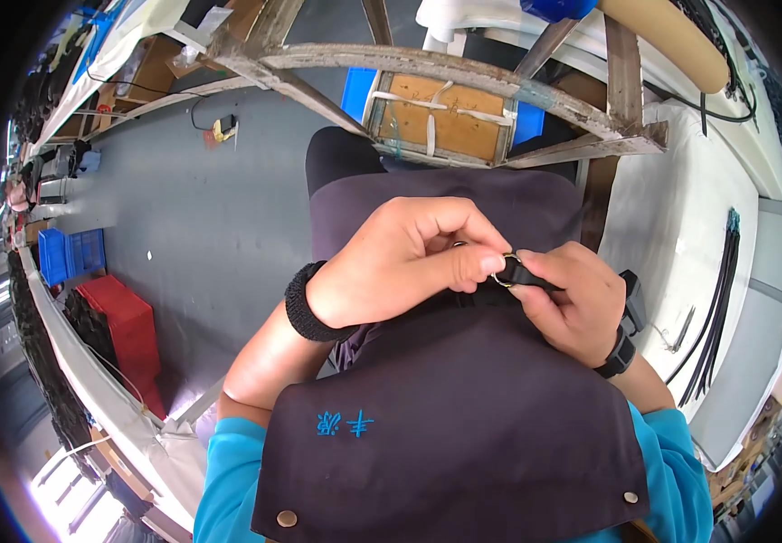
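Observation:
In front of my lap, both hands meet at a small metal ring [502,280] with a black strap [532,272] at it. My left hand [389,262] pinches the ring between thumb and forefinger; a black band circles that wrist. From the other side, the thumb and fingers of my right hand [582,294] grip the strap close to the ring. A black watch is on the right wrist. My fingers partly hide the ring and strap, so how the strap runs through it is hard to see.
On the white table [671,199] to my right lies a bundle of black straps [715,312]. A worn frame [445,61] stands ahead, beyond my knees. To the left are a red bin [127,330] and blue crates [71,253] by the grey floor [219,208].

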